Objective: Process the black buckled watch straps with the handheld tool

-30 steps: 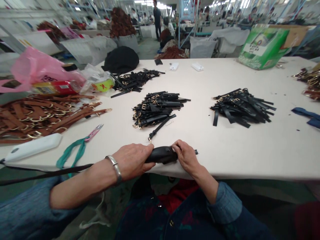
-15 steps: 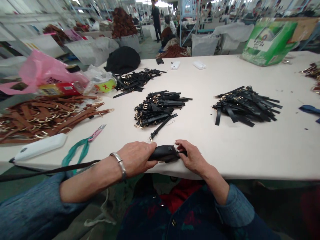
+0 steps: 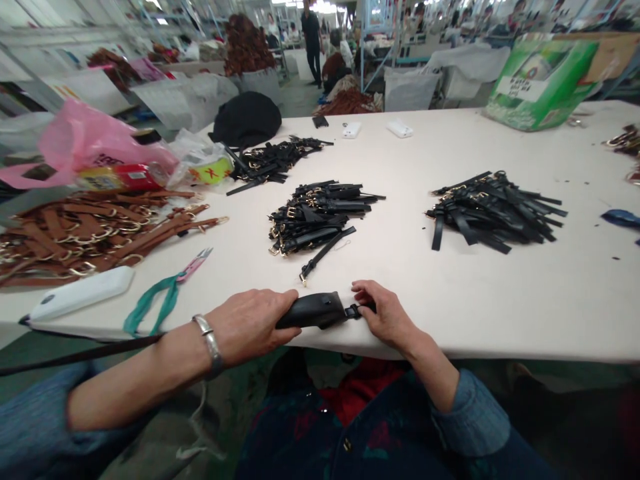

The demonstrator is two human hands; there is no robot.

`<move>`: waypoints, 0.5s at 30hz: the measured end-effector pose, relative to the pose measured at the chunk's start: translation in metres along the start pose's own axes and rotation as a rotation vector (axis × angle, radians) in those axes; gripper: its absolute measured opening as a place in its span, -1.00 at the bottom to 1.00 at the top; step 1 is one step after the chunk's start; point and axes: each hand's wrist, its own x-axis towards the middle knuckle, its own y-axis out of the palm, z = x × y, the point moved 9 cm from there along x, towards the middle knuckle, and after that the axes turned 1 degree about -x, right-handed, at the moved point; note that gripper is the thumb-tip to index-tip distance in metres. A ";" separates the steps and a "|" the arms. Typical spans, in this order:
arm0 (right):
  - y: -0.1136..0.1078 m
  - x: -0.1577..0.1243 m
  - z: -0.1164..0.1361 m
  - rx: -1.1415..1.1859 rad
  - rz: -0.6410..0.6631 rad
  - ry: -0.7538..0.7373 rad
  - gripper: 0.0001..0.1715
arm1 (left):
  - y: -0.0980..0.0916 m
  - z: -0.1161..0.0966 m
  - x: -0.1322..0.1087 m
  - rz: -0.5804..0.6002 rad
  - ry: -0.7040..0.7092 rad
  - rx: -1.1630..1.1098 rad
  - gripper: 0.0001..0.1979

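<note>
Both hands sit at the near edge of the white table: left hand wrapped round a black moulded handheld tool, long axis left-right, nose toward right hand, which pinches a short black strap end at that nose. Loose black buckled strap just beyond; pile of black straps further out.

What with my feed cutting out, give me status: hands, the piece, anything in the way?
Left hand shut on black tool at table edge. Right hand pinching black strap at the tool's tip. Loose strap lies just beyond, apart from both.
</note>
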 end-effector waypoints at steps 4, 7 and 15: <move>-0.001 0.000 -0.001 -0.003 -0.023 -0.003 -0.48 | 0.000 -0.014 0.009 -0.018 0.002 0.041 -0.69; -0.001 -0.001 -0.002 0.001 -0.024 0.009 -0.45 | 0.005 -0.015 0.013 -0.057 -0.016 -0.014 -0.66; -0.001 -0.002 -0.004 -0.007 -0.028 0.018 -0.48 | 0.008 0.023 -0.004 -0.092 -0.099 -0.152 -0.65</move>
